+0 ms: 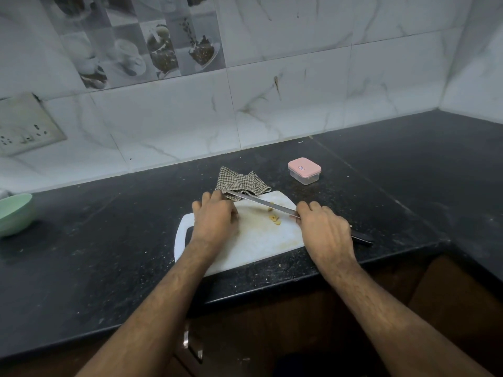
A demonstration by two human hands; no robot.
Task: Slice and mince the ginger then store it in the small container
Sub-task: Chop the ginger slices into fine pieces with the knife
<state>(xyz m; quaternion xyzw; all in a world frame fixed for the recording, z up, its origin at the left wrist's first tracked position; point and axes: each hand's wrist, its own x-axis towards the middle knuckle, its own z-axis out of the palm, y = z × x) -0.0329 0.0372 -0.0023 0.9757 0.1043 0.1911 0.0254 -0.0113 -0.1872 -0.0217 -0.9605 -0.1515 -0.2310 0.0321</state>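
Two hands are over the white cutting board on the dark table. The right hand grips the knife by its handle, and the long blade points across the board. The left hand rests at the blade's tip with curled fingers; I cannot tell if that grip holds anything. Small ginger pieces lie on the board between both hands, just under the blade. Behind the board sit a checked cloth and the small container, its pink lid on.
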